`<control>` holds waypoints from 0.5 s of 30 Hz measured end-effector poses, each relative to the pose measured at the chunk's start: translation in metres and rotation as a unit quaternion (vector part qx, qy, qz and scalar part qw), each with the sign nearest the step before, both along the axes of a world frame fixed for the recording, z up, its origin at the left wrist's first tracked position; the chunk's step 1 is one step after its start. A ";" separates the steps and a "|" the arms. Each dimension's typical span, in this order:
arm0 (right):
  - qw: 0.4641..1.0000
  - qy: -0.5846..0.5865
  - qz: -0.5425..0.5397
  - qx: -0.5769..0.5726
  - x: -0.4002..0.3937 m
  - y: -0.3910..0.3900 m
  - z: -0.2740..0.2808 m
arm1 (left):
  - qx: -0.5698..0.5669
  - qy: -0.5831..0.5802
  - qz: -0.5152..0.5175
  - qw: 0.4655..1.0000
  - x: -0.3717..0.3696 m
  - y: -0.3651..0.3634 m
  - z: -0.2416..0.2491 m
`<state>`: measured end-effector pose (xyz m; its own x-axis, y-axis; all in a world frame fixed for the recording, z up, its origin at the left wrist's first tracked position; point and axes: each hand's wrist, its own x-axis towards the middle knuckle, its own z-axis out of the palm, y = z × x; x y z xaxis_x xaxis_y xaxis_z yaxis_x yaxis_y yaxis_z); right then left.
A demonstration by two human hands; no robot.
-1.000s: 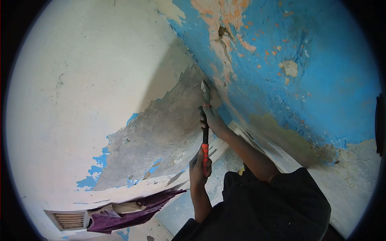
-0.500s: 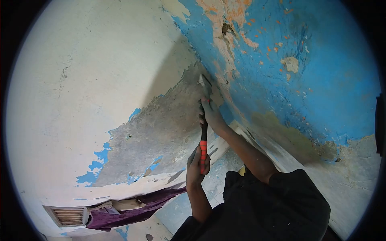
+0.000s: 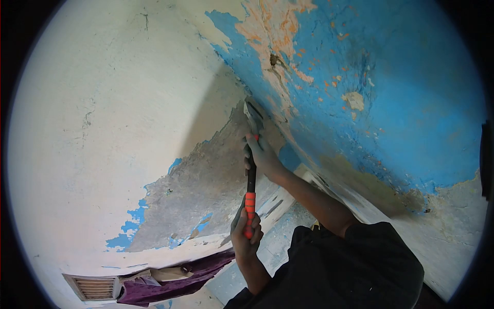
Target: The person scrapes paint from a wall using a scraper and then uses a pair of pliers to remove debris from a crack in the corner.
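Observation:
My left hand (image 3: 247,234) is closed round the red ribbed grip at the lower end of a long-handled scraper (image 3: 251,177). My right hand (image 3: 261,157) wraps the black shaft higher up, just below the metal head. That head (image 3: 252,114) is against the wall near the corner, by the upper tip of a bare grey patch (image 3: 200,165). Cream paint (image 3: 128,103) borders this patch on the left, with flakes of blue along its ragged edge. Whether the blade's edge touches the paint is hard to tell.
A blue wall (image 3: 422,103) with peeling, orange-flecked plaster meets the cream wall at the corner on my right. Low on the left, a slatted vent (image 3: 92,288) sits beside a hanging purple cloth (image 3: 175,286). The speckled floor (image 3: 278,234) shows below my arms.
The scraper's head has moved up the wall to the bare patch's upper edge, both hands keeping their hold. My view has tilted, so the walls appear lower and slightly left.

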<state>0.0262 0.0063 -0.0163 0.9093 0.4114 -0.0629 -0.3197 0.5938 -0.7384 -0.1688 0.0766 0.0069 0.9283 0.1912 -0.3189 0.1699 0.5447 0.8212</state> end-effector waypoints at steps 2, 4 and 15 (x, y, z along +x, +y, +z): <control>1.000 0.012 0.005 0.015 0.006 0.003 -0.005 | 0.035 0.012 -0.012 0.999 0.008 -0.001 0.010; 0.997 0.059 0.037 0.042 0.010 -0.008 0.012 | 0.062 0.016 -0.010 0.998 0.007 0.004 0.016; 0.997 0.076 -0.003 0.014 0.000 0.009 -0.020 | 0.163 0.063 -0.034 0.984 0.004 0.017 -0.009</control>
